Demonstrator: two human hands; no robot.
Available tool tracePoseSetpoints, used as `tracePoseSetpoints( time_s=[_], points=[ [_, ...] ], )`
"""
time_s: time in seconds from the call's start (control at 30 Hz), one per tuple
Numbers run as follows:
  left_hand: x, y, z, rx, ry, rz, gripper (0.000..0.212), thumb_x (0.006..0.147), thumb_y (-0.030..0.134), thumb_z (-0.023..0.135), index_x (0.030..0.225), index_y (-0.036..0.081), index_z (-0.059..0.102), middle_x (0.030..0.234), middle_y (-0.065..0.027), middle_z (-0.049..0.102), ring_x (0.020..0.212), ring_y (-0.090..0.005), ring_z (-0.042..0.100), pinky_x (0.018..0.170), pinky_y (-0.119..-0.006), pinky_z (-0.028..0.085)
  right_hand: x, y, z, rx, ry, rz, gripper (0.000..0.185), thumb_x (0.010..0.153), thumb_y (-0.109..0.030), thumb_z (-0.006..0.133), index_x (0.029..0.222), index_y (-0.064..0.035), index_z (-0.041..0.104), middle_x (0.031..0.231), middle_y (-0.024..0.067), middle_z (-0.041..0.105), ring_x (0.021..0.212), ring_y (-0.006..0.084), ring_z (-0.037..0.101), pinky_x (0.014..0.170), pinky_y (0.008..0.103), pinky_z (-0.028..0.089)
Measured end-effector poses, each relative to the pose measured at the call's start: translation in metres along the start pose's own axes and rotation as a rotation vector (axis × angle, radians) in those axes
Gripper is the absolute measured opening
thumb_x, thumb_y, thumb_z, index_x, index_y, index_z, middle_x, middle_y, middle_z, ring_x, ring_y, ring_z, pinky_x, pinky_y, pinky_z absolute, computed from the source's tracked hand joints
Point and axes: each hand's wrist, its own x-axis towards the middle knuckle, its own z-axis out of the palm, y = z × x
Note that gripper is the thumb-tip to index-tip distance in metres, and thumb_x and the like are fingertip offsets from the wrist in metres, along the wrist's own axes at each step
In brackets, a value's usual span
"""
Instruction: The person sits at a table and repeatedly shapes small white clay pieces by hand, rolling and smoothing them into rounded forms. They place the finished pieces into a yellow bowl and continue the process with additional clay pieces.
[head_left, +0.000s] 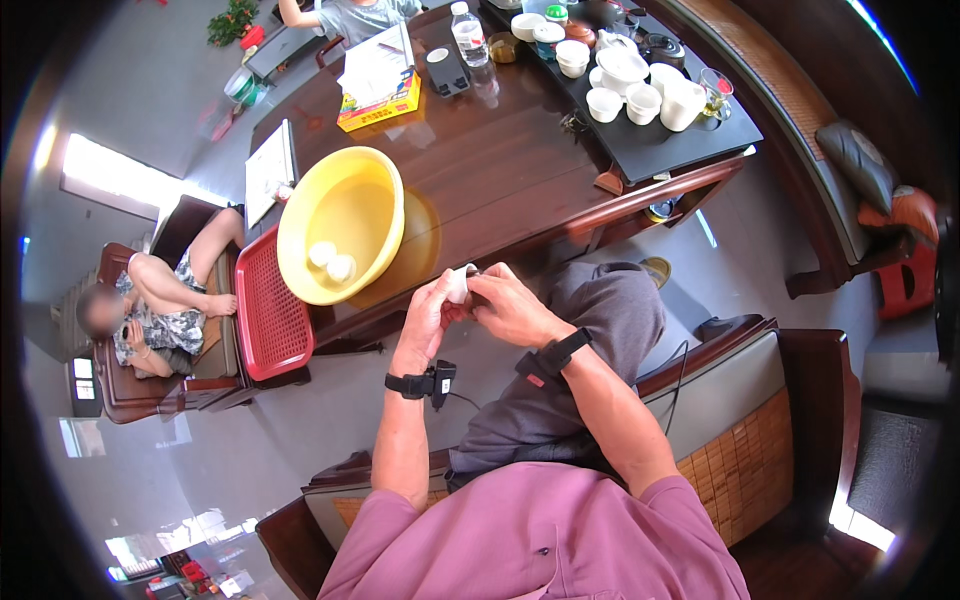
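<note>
Above the table's near edge, my left hand (430, 315) grips a small white rounded object (460, 283), whose exact kind I cannot tell. My right hand (511, 301) meets it from the other side, fingers closed around a small dark item (480, 298) that is mostly hidden. Both wrists wear black straps. Left of my hands, a yellow plastic basin (379, 176) stands on the dark wooden table (480, 176). Low in the basin lie two white rounded pieces (332, 261), close together.
A red perforated plastic tray (274, 315) sits beside the basin. Across the table are a yellow box (380, 105) with papers on top, a water bottle (470, 36) and a black tea tray (679, 154) with several white cups. A person (169, 307) sits at left; another person (364, 19) is opposite.
</note>
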Motion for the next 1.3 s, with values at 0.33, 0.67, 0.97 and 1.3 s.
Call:
tracePoseSetpoints(
  time_s=[0.33,0.67,0.97,1.3],
  points=[
    [-0.013,-0.004,0.019,-0.247,0.097,0.029,0.044,0.111,0.045,0.049,0.119,0.006,0.068,0.098,-0.0058,0.074,0.08,-0.0169,0.07,0.073,-0.031,0.057,0.002,-0.018,-0.013,1.036,0.128,0.215,0.015,0.094,-0.008,0.073,0.096,-0.0041,0.058,0.079,0.0059,0.067,0.068,0.012,0.062,0.06,0.0268,0.048],
    [-0.014,-0.014,0.028,-0.357,0.062,-0.123,0.042,0.108,0.046,0.058,0.127,0.009,0.062,0.103,-0.003,0.073,0.085,-0.0152,0.073,0.073,-0.031,0.061,0.005,-0.002,0.004,0.227,0.348,-0.001,0.037,0.081,0.002,0.071,0.117,-0.0041,0.067,0.105,0.0117,0.07,0.106,0.033,0.064,0.094,0.0418,0.052],
    [-0.01,-0.016,0.024,-0.197,-0.004,0.032,0.044,0.11,0.045,0.052,0.118,0.005,0.066,0.092,-0.0069,0.073,0.076,-0.016,0.067,0.067,-0.028,0.053,0.004,0.005,0.01,0.377,0.573,0.141,0.03,0.091,0.004,0.068,0.12,-0.0003,0.062,0.092,0.0064,0.068,0.087,0.0195,0.068,0.082,0.0321,0.056],
    [-0.008,0.005,0.024,-0.462,0.157,-0.092,0.044,0.111,0.048,0.046,0.118,0.01,0.069,0.098,-0.0035,0.073,0.086,-0.0166,0.069,0.078,-0.032,0.055,0.003,-0.004,-0.007,0.202,0.096,-0.187,0.021,0.087,-0.021,0.071,0.102,-0.0064,0.069,0.105,0.0102,0.072,0.1,0.0329,0.062,0.095,0.0435,0.048]
  ],
)
